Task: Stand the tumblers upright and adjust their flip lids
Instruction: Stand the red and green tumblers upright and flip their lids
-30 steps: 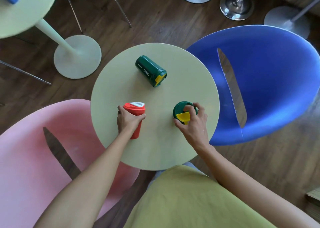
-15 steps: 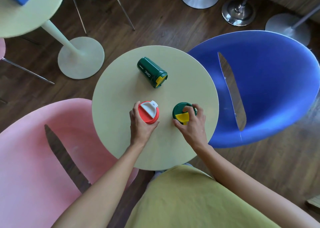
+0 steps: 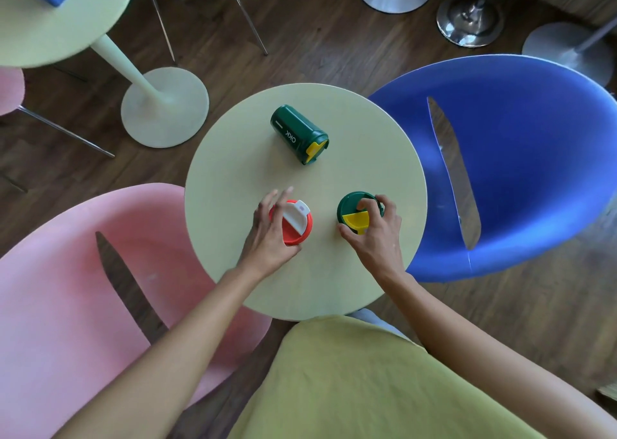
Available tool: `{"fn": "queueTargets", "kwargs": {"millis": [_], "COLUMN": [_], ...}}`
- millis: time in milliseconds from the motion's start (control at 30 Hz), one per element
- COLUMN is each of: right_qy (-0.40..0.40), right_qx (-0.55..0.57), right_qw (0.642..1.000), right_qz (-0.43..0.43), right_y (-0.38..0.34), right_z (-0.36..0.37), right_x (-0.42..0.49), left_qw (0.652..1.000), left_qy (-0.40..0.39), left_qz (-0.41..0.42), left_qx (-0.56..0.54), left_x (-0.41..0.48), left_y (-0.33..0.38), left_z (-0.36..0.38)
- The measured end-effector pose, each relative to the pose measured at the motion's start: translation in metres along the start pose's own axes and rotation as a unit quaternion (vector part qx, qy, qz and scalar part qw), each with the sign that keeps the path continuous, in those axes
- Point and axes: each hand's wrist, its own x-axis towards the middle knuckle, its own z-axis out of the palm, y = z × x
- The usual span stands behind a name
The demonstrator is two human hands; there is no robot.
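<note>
A red tumbler with a white flip lid stands upright on the round pale-green table. My left hand rests against its left side, thumb under it and fingers spread loosely above. To the right stands a green tumbler with a yellow flip lid. My right hand grips it around the rim, with a finger on the lid. A second green tumbler with a yellow lid lies on its side at the table's far part, apart from both hands.
A blue shell chair stands right of the table and a pink one left. Another pale-green table with a blue box stands at top left. Metal stool bases rest on the wooden floor at the top.
My left hand stood the red tumbler upright and slid it toward the table's middle, then loosened its fingers. My right hand stayed on the standing green tumbler.
</note>
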Motion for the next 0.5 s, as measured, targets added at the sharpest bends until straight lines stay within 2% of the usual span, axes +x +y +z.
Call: {"fn": "queueTargets", "kwargs": {"millis": [100, 167, 233, 333, 433, 500], "right_qy": [-0.004, -0.004, -0.006, -0.008, -0.01, -0.01], "right_qx": [-0.002, -0.002, -0.004, -0.007, -0.007, -0.005], "right_qw": [1.0, 1.0, 1.0, 1.0, 1.0, 1.0], "right_qz": [-0.004, -0.005, -0.003, -0.004, -0.008, -0.008], "right_y": [0.0, 0.0, 0.001, 0.001, 0.002, 0.002], "right_z": [-0.001, -0.001, -0.001, -0.001, -0.001, -0.002], "right_x": [0.001, 0.002, 0.001, 0.002, 0.003, 0.003], "left_qw": [0.983, 0.973, 0.98, 0.995, 0.996, 0.993], "left_qy": [-0.121, -0.155, -0.141, -0.07, 0.0, 0.004], "left_qz": [0.109, 0.128, 0.099, 0.005, -0.083, -0.115], "left_qx": [0.09, 0.11, 0.098, 0.07, 0.042, 0.022], "left_x": [0.015, 0.021, 0.023, 0.021, 0.02, 0.02], "left_y": [0.001, 0.001, 0.002, 0.01, 0.02, 0.021], "left_z": [-0.022, -0.028, -0.028, -0.023, -0.016, -0.015]}}
